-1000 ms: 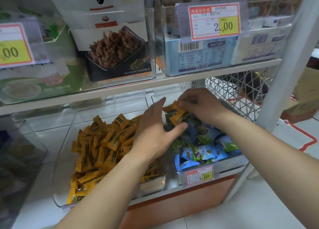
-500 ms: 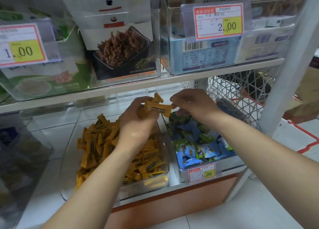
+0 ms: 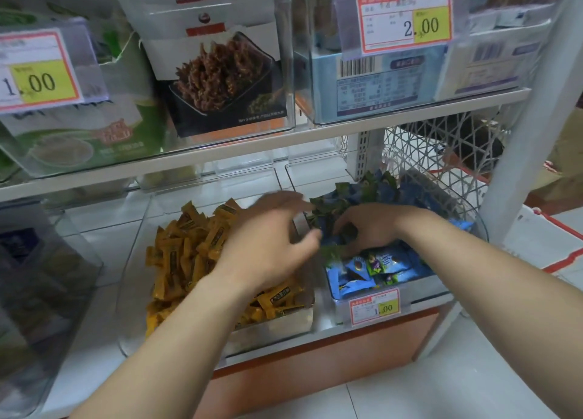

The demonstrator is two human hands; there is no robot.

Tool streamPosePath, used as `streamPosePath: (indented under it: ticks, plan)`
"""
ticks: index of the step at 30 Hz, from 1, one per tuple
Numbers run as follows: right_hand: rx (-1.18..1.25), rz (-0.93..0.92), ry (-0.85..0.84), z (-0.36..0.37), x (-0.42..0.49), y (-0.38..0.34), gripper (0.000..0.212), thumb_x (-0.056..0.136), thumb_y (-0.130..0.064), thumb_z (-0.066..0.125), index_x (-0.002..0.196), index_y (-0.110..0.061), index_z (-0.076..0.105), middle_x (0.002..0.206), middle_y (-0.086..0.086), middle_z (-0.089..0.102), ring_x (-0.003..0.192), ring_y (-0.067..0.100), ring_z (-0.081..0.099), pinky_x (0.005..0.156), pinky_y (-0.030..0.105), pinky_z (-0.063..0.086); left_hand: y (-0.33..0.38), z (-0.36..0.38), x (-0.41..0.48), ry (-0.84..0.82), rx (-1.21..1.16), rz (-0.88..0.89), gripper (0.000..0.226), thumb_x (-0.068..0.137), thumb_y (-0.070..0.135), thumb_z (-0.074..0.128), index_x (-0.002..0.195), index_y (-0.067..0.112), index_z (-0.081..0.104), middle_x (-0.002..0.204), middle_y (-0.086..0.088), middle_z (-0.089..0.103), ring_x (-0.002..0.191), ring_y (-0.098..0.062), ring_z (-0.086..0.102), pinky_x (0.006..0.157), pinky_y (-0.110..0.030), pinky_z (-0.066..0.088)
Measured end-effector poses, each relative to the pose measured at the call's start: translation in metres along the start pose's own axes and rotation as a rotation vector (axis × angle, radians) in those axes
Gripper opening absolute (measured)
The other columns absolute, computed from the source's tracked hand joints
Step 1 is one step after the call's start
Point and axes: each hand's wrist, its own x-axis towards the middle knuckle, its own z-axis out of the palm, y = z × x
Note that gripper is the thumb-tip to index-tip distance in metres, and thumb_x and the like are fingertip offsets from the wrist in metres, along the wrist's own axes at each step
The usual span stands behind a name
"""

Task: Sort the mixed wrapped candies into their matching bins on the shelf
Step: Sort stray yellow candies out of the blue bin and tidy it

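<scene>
The left hand [image 3: 268, 245] hovers over the yellow candies [image 3: 186, 254] heaped in the left clear bin [image 3: 132, 292] on the lower shelf [image 3: 101, 245]. Its fingers are spread, the grip slack and holding nothing. The right hand [image 3: 369, 226] dips into the blue and green candies [image 3: 378, 267] in the right bin [image 3: 422, 292], fingers curled among the wrappers. Whether that grip pinches one cannot be told.
</scene>
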Motion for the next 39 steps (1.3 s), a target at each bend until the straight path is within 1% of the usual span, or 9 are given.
streamPosePath:
  ticks: [5,10,13,16,26,30,34,37,39]
  plan:
    - [-0.100,0.083,0.369,-0.009,-0.002,0.026,0.017,0.082,-0.046,0.073,0.082,-0.034,0.061,0.085,-0.016,0.058,0.083,0.014,0.060,0.064,0.029,0.044,0.015,0.020,0.005,-0.136,0.166,0.240,0.045,0.082,0.058,0.046,0.107,0.029,0.071,0.112,0.010,0.063,0.110,-0.013,0.053,0.090,-0.031,0.048]
    - [-0.250,0.063,0.551,-0.011,0.000,0.025,0.021,0.084,-0.037,0.070,0.105,-0.036,0.068,0.108,-0.003,0.058,0.108,0.026,0.057,0.086,0.038,0.045,0.006,0.027,0.008,-0.139,0.174,0.266,0.042,0.081,0.060,0.043,0.091,0.031,0.071,0.095,0.012,0.057,0.103,-0.011,0.047,0.087,-0.035,0.045]
    - [0.041,-0.120,0.388,-0.008,-0.002,0.008,0.016,0.089,-0.037,0.067,0.106,-0.038,0.066,0.104,-0.011,0.060,0.104,0.017,0.061,0.083,0.030,0.047,0.005,0.028,0.009,-0.142,0.149,0.278,0.038,0.082,0.058,0.045,0.089,0.031,0.071,0.093,0.013,0.057,0.102,-0.010,0.046,0.087,-0.034,0.044]
    - [-0.108,-0.094,0.190,0.004,0.002,-0.001,0.031,0.091,-0.040,0.061,0.122,-0.039,0.064,0.117,-0.011,0.067,0.108,0.016,0.060,0.083,0.028,0.040,0.004,0.029,0.009,-0.126,0.123,0.291,0.036,0.081,0.055,0.047,0.090,0.032,0.072,0.091,0.013,0.057,0.101,-0.010,0.046,0.087,-0.034,0.044]
    - [0.156,-0.094,0.432,-0.023,-0.015,-0.005,0.027,0.090,-0.023,0.062,0.076,-0.045,0.063,0.087,-0.022,0.065,0.093,0.008,0.065,0.081,0.029,0.051,0.006,0.033,0.007,-0.034,-0.093,0.128,0.039,0.083,0.054,0.052,0.116,0.035,0.060,0.110,0.014,0.062,0.102,-0.007,0.054,0.084,-0.024,0.049]
    - [0.504,-0.223,0.470,-0.041,-0.041,-0.016,0.025,0.089,-0.013,0.069,0.080,-0.036,0.071,0.084,-0.010,0.073,0.082,0.008,0.069,0.076,0.027,0.052,0.016,0.040,0.011,0.127,-0.269,-0.012,0.051,0.089,0.049,0.057,0.136,0.039,0.038,0.120,0.007,0.061,0.109,-0.014,0.056,0.086,-0.022,0.044]
    - [0.792,-0.312,0.550,-0.038,-0.052,-0.031,0.010,0.089,-0.010,0.072,0.092,-0.019,0.070,0.091,0.010,0.072,0.080,0.016,0.069,0.073,0.026,0.054,0.021,0.034,0.014,0.216,-0.274,0.005,0.032,0.093,0.045,0.055,0.123,0.040,0.048,0.101,0.017,0.062,0.095,-0.011,0.061,0.074,-0.023,0.042]
    - [0.677,-0.219,0.631,-0.025,-0.051,-0.031,0.006,0.088,-0.021,0.074,0.088,-0.022,0.068,0.090,-0.001,0.072,0.085,0.013,0.068,0.077,0.026,0.052,0.002,0.020,0.012,0.262,-0.152,-0.047,0.031,0.091,0.047,0.058,0.120,0.037,0.055,0.102,0.013,0.068,0.091,-0.012,0.062,0.070,-0.024,0.043]
    - [0.513,-0.186,0.442,-0.011,-0.052,-0.029,0.002,0.091,-0.029,0.069,0.089,-0.029,0.069,0.090,-0.012,0.072,0.085,0.000,0.066,0.075,0.016,0.050,-0.022,0.011,0.009,0.243,-0.022,-0.130,0.037,0.090,0.050,0.059,0.122,0.032,0.059,0.112,0.006,0.068,0.099,-0.018,0.062,0.076,-0.029,0.048]
